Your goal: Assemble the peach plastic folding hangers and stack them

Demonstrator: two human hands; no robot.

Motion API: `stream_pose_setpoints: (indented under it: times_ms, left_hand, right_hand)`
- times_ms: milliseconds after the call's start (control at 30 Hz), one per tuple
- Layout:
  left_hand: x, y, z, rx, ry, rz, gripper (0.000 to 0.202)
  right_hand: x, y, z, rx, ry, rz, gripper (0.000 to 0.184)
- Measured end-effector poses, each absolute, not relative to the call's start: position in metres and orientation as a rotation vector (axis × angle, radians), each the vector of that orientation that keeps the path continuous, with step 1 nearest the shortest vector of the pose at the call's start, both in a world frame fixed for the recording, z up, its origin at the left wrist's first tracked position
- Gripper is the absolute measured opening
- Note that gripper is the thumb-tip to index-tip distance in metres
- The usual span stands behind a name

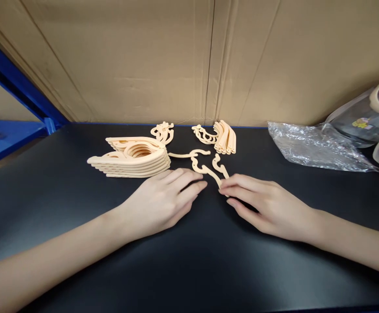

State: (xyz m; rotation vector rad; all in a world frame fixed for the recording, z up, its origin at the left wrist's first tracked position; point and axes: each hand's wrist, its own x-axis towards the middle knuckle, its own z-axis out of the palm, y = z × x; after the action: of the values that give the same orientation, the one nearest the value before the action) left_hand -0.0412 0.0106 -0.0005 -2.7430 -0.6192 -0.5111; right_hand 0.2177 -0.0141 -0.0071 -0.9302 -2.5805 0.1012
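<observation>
Right hand has its fingers close together at the near ends of two curved cream pieces mid-counter. Hard to tell from here if they're truly pinching, tips hide it. Left hand is loosely curled, nothing visible in it. Imo a sloppy drag could snag the thin piece behind, and a left-hand bump could send the stack sliding.

The stacked plastic pieces and the hook-shaped pieces are of the same pale peach colour. The tabletop is black, the cardboard light brown, and the shelf frame deep blue.
</observation>
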Motion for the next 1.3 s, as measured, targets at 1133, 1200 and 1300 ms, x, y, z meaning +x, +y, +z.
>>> stream_pose_setpoints:
  times_ms: [1133, 1200, 1300]
  left_hand:
    - [-0.008, 0.008, -0.007, -2.961, -0.776, -0.517, 0.03]
    - [-0.01, 0.008, -0.008, -2.976, -0.777, -0.515, 0.031]
    - [-0.012, 0.009, -0.009, -2.994, -0.774, -0.517, 0.032]
  right_hand:
    - [0.184, 0.079, 0.024, -1.07, -2.745, -0.296, 0.024]
    - [0.171, 0.093, 0.026, -1.087, -2.825, -0.242, 0.021]
    - [0.157, 0.107, 0.029, -1.065, -2.917, -0.26, 0.02]
